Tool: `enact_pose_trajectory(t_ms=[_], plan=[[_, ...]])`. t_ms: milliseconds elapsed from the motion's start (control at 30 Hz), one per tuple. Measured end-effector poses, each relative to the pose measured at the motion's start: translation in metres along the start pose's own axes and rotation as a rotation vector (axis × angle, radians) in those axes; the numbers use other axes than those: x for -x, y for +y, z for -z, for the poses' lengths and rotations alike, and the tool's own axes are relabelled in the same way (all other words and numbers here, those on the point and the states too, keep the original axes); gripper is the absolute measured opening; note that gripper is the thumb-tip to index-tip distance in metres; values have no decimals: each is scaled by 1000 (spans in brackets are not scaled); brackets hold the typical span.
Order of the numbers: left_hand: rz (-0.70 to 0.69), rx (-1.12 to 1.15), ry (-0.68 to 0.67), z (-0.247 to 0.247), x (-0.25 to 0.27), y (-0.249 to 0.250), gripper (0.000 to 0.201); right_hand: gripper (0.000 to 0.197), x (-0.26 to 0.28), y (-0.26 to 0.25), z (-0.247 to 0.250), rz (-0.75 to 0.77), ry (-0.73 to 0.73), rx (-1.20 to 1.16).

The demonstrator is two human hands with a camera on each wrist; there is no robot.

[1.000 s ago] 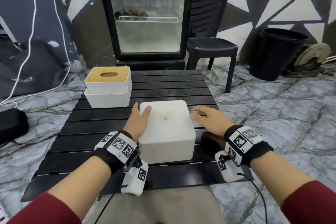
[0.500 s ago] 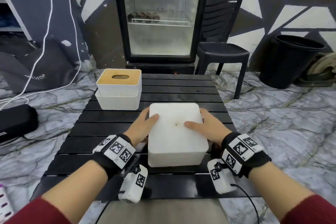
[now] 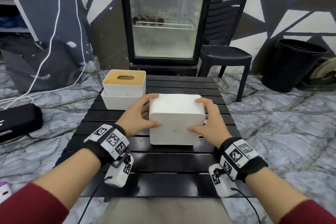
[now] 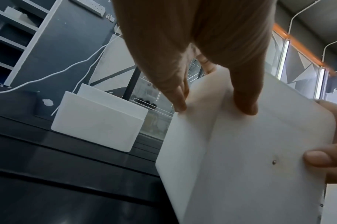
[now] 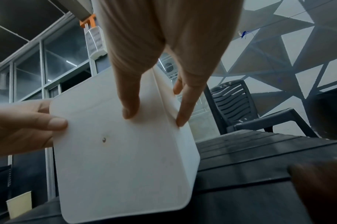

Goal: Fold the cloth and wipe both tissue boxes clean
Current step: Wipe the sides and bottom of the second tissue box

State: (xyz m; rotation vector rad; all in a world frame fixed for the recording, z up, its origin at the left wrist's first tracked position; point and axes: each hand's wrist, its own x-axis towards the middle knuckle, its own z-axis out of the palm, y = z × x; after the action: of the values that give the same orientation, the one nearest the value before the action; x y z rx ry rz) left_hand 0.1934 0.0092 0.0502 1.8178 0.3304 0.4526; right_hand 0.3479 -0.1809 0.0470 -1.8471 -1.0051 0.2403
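Plain white box [image 3: 175, 120] tipped up at table [image 3: 169, 158] centre, squarely between hands. Left hand [image 3: 138, 117] and right hand [image 3: 206, 121] clamp opposite sides, thumbs on near face. Wood-lidded box [image 3: 124, 88] behind-left. No cloth visible.

- Table [image 3: 181, 162]: black, slatted top.
- Fridge [image 3: 166, 16]: glass door, black frame, stands behind the table; dark round items on two wire shelves.
- Chair [image 3: 225, 56]: black plastic, right of the fridge, near the table's far right corner.
- Bin [image 3: 291, 65]: black, on the floor, far right.
- Bag [image 3: 36, 71]: dark, with pale lettering, on the floor at left against the wall.
- Cable [image 3: 54, 32]: white, hangs down the left wall and runs across the bag.
- Case [image 3: 18, 120]: black, on the floor, left of the table.
- Floor [image 3: 272, 123]: grey marble pattern.
- Wall [image 3: 291, 5]: black and white triangles.
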Motion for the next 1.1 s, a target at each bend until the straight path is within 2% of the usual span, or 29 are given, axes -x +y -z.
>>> enact_pose_trajectory(t_ms=[333, 400, 467, 533, 567, 733, 933, 1100], plan=[[-2, -42, -15, 1, 3, -11, 74, 75, 9, 13, -7, 31, -5, 3], [22, -59, -19, 5, 1, -8, 64, 64, 10, 10, -3, 84, -3, -8], [50, -40, -14, 8, -5, -3, 44, 50, 4, 4, 3, 139, 52, -7], [82, -67, 9, 9, -13, 3, 29, 43, -9, -3, 8, 129, 98, -17], [107, -97, 25, 8, -19, 6, 31, 44, -17, -7, 10, 108, 103, -8], [244, -207, 101, -2, -39, 15, 67, 58, -41, -12, 6, -27, 31, 66], [330, -164, 69, 3, -36, 13, 85, 69, -33, -7, 5, -141, -43, -52], [331, -149, -13, 6, -17, 15, 112, 74, -14, -5, 13, -189, -137, -62]])
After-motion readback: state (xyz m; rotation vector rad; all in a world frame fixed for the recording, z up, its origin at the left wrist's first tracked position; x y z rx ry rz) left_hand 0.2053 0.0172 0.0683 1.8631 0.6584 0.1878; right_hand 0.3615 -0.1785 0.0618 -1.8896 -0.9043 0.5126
